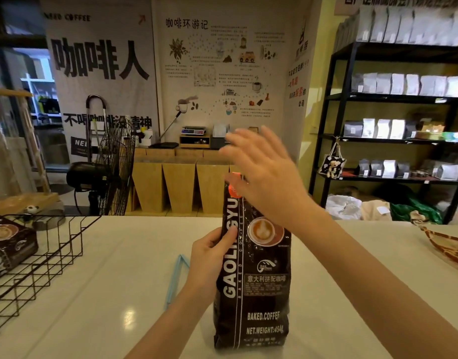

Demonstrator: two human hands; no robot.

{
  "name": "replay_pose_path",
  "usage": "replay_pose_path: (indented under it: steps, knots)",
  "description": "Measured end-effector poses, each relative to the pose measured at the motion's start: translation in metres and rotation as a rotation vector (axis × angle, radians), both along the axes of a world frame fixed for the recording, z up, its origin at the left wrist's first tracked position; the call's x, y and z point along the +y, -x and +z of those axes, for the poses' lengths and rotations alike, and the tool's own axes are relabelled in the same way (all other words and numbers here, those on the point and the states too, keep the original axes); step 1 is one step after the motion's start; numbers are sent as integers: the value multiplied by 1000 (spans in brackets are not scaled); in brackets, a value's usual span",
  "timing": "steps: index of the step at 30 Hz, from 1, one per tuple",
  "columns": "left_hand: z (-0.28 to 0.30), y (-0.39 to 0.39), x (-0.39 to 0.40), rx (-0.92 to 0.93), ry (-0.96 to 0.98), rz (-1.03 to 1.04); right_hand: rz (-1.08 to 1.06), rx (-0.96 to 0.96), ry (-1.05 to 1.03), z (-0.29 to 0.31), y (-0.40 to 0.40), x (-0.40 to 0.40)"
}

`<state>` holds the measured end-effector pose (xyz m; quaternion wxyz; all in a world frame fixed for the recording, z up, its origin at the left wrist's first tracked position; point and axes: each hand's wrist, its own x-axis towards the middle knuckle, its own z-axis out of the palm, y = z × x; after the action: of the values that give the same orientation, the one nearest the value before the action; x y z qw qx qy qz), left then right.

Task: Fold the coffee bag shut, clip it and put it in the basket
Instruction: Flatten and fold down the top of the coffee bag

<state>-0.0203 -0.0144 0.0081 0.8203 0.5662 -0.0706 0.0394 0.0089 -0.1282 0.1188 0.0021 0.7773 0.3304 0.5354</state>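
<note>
Nearest me, the bag (253, 268) stands upright on the white bench (119, 268), dark, with a latte picture and white lettering down its front. My left hand (209, 257) grips its left edge about halfway up, thumb on the front and fingers curled behind. My right hand (261, 172) is above the bag's top, fingers spread and blurred, holding nothing; whether the palm touches the bag I cannot tell. An orange clip (234, 187) shows at the top left corner of the bag, partly hidden by that hand. Just left of the bag, behind my left wrist, a pale blue clip (175, 278) lies flat on the bench. Well to the left sits a black wire basket (41, 257) with another dark bag (8, 244) lying inside it
</note>
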Motion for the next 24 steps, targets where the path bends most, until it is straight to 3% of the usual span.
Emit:
replay_pose_path:
  steps: [2,5,7,9,11,15,24]
  knots:
    - [1,-3,5,15,9,-21,141,121,-362,-1,15,-18]
    - [4,-6,10,-25,-12,-57,338,685,-966,-24,24,-40]
    - [8,-8,11,-56,-51,-53,359,1063,-1123,-47,20,-45]
    - [14,-12,10,-79,-113,-22,395,1290,-1126,-66,15,-44]
    - [22,-15,7,-91,-177,6,403,1359,-1121,-78,11,-40]
    - [32,-17,2,-135,-275,75,424,1312,-1122,-83,10,-37]
    - [23,-22,3,-52,-88,16,460,1286,-1218,-82,12,-32]
